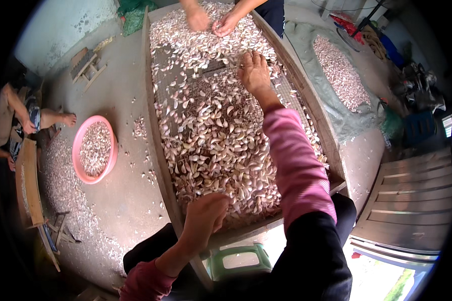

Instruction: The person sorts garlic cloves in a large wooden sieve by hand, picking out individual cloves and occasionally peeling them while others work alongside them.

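Note:
Garlic cloves lie thick over a large wooden-framed tray with a wire-mesh bottom. My right hand reaches far up the tray, palm down on the cloves, its fingers a little apart. What lies beneath that palm is hidden. Over the near left corner, my left hand is held with its fingers curled in; whether it holds a clove cannot be seen. At the tray's far end, another person's two hands are over a second spread of cloves.
A pink basin of cloves stands on the floor at left, near another seated person beside a wooden trough. More cloves lie on a green sheet at right. A green plastic stool is under the tray's near end.

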Demonstrator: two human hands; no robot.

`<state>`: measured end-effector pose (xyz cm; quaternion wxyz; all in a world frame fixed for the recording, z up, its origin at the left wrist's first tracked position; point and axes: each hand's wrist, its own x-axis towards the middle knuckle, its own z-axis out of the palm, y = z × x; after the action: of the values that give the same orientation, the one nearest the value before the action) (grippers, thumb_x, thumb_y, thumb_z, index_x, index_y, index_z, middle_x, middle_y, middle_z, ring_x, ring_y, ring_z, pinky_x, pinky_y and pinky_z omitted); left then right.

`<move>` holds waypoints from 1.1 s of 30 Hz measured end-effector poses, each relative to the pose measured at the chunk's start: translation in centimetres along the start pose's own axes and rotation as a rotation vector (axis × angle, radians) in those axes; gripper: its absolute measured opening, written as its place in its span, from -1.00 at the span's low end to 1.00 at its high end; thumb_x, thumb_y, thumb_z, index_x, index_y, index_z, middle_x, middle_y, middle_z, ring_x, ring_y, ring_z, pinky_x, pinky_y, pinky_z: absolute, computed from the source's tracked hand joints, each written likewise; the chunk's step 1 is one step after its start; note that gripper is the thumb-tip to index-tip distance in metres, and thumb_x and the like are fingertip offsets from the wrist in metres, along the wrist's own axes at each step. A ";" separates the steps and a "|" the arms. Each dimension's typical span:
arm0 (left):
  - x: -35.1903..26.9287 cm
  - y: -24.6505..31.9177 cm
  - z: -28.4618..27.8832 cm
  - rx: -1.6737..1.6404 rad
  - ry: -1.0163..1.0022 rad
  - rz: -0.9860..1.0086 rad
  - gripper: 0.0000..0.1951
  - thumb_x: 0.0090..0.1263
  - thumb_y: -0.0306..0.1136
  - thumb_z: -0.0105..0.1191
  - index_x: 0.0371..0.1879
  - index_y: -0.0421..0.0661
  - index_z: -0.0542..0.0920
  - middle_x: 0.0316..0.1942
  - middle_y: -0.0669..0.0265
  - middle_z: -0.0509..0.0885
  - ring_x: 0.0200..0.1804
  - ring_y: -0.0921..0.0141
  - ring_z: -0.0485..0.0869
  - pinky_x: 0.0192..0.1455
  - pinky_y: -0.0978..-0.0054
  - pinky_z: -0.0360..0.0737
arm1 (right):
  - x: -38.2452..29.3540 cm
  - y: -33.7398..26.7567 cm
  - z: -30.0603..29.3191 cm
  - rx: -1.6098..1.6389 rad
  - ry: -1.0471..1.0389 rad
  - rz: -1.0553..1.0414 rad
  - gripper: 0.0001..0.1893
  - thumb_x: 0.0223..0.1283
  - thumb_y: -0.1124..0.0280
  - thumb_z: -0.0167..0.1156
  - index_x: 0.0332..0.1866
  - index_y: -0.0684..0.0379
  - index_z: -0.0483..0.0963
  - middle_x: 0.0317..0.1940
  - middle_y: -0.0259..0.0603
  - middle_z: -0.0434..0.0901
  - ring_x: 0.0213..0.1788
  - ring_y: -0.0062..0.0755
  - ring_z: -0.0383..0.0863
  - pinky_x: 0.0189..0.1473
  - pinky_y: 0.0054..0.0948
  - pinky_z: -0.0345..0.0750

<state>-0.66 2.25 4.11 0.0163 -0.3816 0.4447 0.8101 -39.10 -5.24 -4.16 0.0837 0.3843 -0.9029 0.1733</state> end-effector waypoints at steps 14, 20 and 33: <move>-0.8 -0.3 1.2 -0.095 -0.023 -0.030 -0.87 0.46 -0.41 0.07 -0.18 -0.19 0.62 -0.65 0.55 0.38 -0.66 0.67 0.26 -0.62 0.70 0.14 | -18.2 -13.3 -4.6 0.068 -0.523 -0.624 -0.38 0.45 -0.06 -0.15 0.51 -0.01 0.17 0.57 -0.12 -0.04 0.60 0.06 -0.23 0.56 0.11 -0.21; -1.3 -2.4 1.2 -0.072 -0.096 0.185 -0.86 0.44 -0.41 0.12 -0.24 -0.23 0.66 -0.63 0.53 0.47 -0.60 0.70 0.35 -0.57 0.68 0.19 | -15.4 -9.5 -3.1 -0.198 -0.508 -0.665 -0.44 0.49 -0.06 -0.25 0.54 -0.28 0.03 0.61 -0.32 -0.18 0.63 -0.18 -0.37 0.56 0.06 -0.42; -4.8 -0.7 1.0 0.080 -0.205 0.195 -0.80 0.51 -0.36 -0.02 -0.12 -0.23 0.61 -0.65 0.56 0.37 -0.61 0.70 0.25 -0.56 0.68 0.14 | -15.9 -0.2 -5.0 0.074 0.025 -0.310 -0.71 0.26 0.31 0.25 0.08 0.01 0.61 0.09 -0.17 0.63 0.19 -0.18 0.52 0.33 0.02 0.32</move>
<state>2.35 4.89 7.00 -0.0020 -0.2508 0.5077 0.8242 -27.90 7.08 -4.01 0.1062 0.5198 -0.8246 0.1961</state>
